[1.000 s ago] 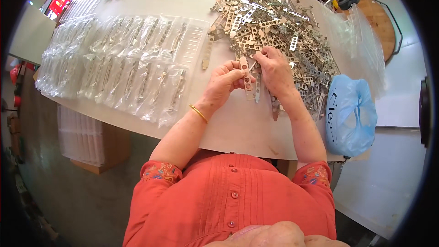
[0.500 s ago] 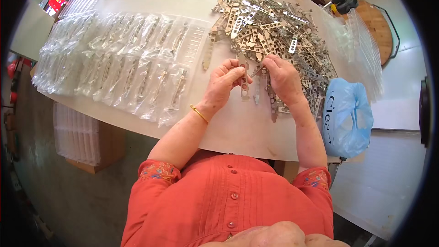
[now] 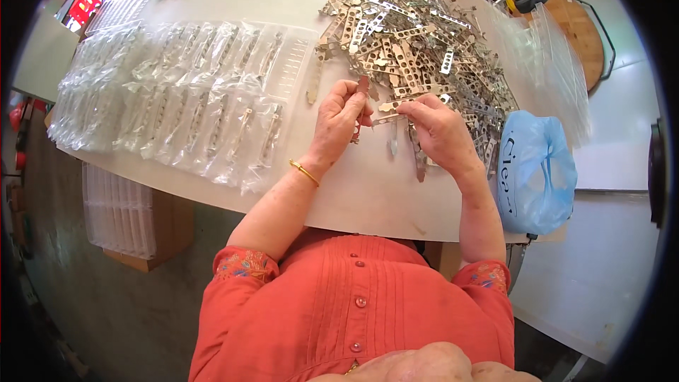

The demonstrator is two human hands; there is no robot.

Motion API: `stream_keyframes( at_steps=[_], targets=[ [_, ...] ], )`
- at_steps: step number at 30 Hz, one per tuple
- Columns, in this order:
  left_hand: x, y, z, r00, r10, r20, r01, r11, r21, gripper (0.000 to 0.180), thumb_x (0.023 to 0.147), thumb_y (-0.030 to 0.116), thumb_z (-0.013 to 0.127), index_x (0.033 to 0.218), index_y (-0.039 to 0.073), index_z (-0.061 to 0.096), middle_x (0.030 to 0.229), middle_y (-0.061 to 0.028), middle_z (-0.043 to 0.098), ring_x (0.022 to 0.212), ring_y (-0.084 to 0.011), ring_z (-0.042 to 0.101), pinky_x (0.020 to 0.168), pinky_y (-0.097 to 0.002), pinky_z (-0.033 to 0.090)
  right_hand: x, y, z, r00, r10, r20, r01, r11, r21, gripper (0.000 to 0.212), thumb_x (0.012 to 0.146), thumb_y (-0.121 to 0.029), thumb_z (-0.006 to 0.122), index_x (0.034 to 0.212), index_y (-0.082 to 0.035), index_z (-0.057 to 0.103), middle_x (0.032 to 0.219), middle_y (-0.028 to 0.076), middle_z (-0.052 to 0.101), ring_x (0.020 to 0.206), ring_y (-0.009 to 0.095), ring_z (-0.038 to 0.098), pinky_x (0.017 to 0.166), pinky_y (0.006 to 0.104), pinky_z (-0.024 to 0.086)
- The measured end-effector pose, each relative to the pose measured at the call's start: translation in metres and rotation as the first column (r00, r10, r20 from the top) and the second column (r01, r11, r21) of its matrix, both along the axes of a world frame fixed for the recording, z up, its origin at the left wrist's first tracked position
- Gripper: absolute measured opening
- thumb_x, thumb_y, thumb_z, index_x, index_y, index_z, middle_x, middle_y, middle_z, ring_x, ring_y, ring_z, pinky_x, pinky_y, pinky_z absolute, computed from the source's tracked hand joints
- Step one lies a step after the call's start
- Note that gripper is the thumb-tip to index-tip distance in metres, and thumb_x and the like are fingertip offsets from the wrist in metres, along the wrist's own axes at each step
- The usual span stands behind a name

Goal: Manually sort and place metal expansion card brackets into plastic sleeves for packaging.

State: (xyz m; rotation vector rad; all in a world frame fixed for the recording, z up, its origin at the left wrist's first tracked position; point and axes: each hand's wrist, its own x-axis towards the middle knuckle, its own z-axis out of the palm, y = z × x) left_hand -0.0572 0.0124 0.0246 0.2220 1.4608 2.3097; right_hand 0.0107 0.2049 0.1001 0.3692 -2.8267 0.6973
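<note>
My left hand (image 3: 335,126) pinches a thin metal strip with punched holes (image 3: 363,88), held upright above the table. Close to its right, my right hand (image 3: 443,133) has thumb and fingers closed on another perforated metal strip (image 3: 386,119), which points left toward the first one. Just beyond both hands spreads a large heap of similar metal strips (image 3: 403,71), its near edge under my right hand. A few loose strips lie by my right fingers, partly hidden by that hand.
Left on the white table (image 3: 339,198), rows of strips in clear plastic sleeves (image 3: 205,127) lie over a clear slotted tray (image 3: 291,64). A blue plastic bag (image 3: 525,191) stands right, near clear plastic trays (image 3: 559,64). Below left, clear trays (image 3: 120,212) rest by a cardboard box (image 3: 172,230).
My left hand has shifted slightly left, and its strip has turned. My right hand's strip now shows extended leftward, nearly level. The whole view has moved a little.
</note>
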Motion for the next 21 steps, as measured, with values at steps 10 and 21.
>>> stream_keyframes(
  at_steps=[10, 21],
  targets=[
    [0.007, 0.011, -0.016, 0.933, -0.200, -0.299, 0.167, 0.977, -0.133, 0.014, 0.097, 0.011, 0.065, 0.105, 0.004, 0.056, 0.087, 0.0052, 0.056, 0.075, -0.0009, 0.051, 0.064, -0.0205, 0.044, 0.005, -0.005, 0.002, 0.999, 0.033, 0.038, -0.029, 0.995, -0.091, 0.020, 0.089, 0.000, 0.064, 0.108, -0.002, 0.062, 0.096, 0.013, 0.065, 0.080, 0.028, 0.066, 0.069, 0.0347, 0.053],
    [0.003, 0.007, -0.014, 0.950, -0.292, -0.114, 0.284, 0.956, -0.078, 0.023, 0.091, 0.010, 0.072, 0.107, 0.006, 0.056, 0.089, 0.0018, 0.062, 0.072, -0.0026, 0.057, 0.057, -0.0179, 0.045, 0.009, -0.013, -0.002, 0.969, -0.218, -0.114, 0.163, 0.917, -0.365, 0.021, 0.089, -0.005, 0.069, 0.107, -0.003, 0.060, 0.120, 0.010, 0.061, 0.075, 0.016, 0.065, 0.062, 0.0282, 0.053]
  ],
)
